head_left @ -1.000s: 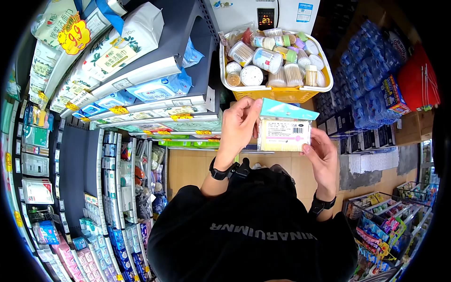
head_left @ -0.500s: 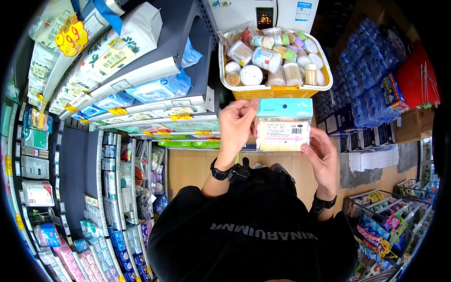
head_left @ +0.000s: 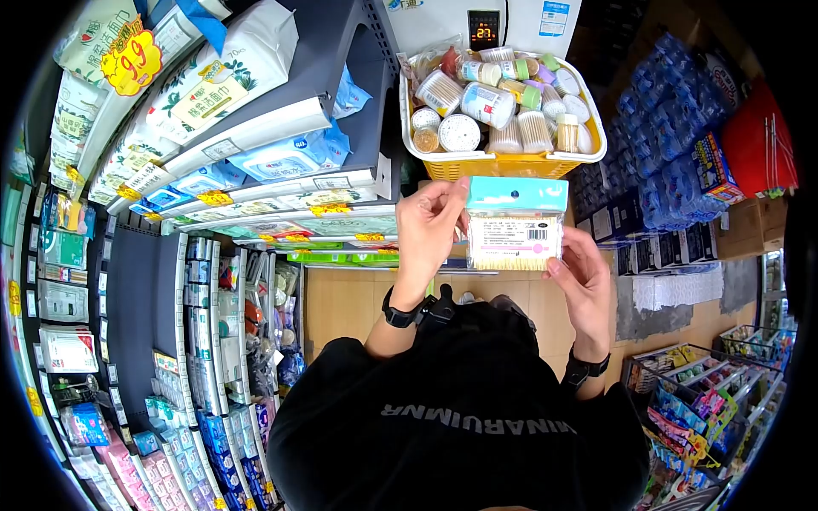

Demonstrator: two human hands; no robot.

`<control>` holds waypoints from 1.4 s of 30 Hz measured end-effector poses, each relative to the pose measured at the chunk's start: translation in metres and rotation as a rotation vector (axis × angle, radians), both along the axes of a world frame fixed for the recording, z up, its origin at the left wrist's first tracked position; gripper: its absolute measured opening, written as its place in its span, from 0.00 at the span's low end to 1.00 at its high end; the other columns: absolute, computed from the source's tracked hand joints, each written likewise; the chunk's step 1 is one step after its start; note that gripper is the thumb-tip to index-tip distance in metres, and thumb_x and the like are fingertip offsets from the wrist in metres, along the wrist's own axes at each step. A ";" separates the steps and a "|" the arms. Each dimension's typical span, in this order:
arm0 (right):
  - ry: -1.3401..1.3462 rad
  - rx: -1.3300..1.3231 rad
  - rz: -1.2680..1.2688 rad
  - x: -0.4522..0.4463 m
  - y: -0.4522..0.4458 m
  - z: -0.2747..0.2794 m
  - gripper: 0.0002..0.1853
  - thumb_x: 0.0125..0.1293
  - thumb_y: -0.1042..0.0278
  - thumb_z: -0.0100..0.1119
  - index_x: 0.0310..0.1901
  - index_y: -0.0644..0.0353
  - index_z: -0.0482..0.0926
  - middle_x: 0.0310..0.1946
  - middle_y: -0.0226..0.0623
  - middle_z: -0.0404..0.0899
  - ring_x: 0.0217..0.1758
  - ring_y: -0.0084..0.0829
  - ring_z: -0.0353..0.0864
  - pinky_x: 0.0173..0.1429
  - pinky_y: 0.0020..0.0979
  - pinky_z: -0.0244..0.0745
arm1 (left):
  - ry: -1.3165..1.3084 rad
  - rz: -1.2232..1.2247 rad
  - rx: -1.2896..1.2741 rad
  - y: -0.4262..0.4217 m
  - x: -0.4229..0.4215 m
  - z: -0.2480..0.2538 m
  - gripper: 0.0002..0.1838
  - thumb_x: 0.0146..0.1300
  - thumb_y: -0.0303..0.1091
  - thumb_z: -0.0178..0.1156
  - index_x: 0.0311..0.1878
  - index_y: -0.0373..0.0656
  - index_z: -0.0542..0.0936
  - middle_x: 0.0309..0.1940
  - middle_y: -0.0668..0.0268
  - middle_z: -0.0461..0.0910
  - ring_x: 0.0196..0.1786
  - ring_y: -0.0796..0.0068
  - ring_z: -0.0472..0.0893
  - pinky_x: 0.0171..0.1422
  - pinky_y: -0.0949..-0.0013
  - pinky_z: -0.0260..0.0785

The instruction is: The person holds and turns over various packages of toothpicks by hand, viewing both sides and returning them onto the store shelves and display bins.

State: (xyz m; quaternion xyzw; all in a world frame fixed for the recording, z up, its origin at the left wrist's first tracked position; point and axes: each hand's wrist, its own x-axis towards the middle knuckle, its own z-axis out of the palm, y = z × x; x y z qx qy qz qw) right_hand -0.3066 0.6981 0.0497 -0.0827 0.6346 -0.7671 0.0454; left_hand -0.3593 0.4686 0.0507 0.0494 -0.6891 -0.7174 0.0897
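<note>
Between my hands is a clear pack of cotton swabs with a teal header and a white label with a barcode. Thin pale sticks show along its lower edge. My left hand pinches the header's upper left corner, its other fingers curled. My right hand grips the lower right edge with thumb and fingers. Just beyond the pack stands a yellow basket with a white rim. It is filled with tubs of cotton swabs and toothpicks.
Shelves at left hold packs of facial tissues and wet wipes. Behind the basket is a white appliance with a lit display. Shrink-wrapped bottles are stacked at right, above a wire rack of small goods.
The pack has tilted slightly in my hands, so its label and lower edge sit a little differently. Both hands keep their hold. The view has shifted slightly.
</note>
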 end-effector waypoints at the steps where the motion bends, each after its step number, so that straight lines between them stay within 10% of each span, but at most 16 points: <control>1: -0.006 -0.018 -0.013 0.000 -0.002 0.001 0.21 0.69 0.80 0.60 0.63 0.67 0.72 0.51 0.37 0.78 0.52 0.26 0.78 0.48 0.26 0.79 | -0.002 -0.001 0.000 0.000 0.001 -0.001 0.16 0.73 0.37 0.62 0.30 0.35 0.82 0.15 0.71 0.77 0.17 0.89 0.72 0.20 0.79 0.59; 18: 0.056 -0.078 -0.084 -0.003 -0.013 -0.009 0.17 0.71 0.79 0.57 0.60 0.69 0.74 0.49 0.37 0.79 0.49 0.24 0.78 0.48 0.27 0.78 | 0.127 -0.141 -0.094 -0.003 0.014 -0.005 0.16 0.62 0.27 0.70 0.53 0.38 0.81 0.45 0.65 0.85 0.34 0.84 0.82 0.32 0.77 0.71; 30: 0.241 0.093 0.006 0.006 -0.020 -0.002 0.16 0.65 0.88 0.59 0.54 0.69 0.82 0.53 0.41 0.74 0.56 0.30 0.77 0.58 0.30 0.75 | 0.081 -0.101 -0.160 0.004 0.028 -0.023 0.07 0.66 0.28 0.65 0.44 0.37 0.81 0.37 0.63 0.82 0.32 0.78 0.82 0.34 0.75 0.72; 42: 0.538 0.405 0.164 0.024 -0.020 0.005 0.25 0.51 0.94 0.51 0.47 0.63 0.88 0.51 0.41 0.75 0.57 0.35 0.78 0.59 0.36 0.76 | 0.083 -0.195 0.313 0.005 0.070 -0.028 0.21 0.70 0.26 0.63 0.63 0.30 0.70 0.35 0.70 0.79 0.38 0.88 0.76 0.42 0.80 0.69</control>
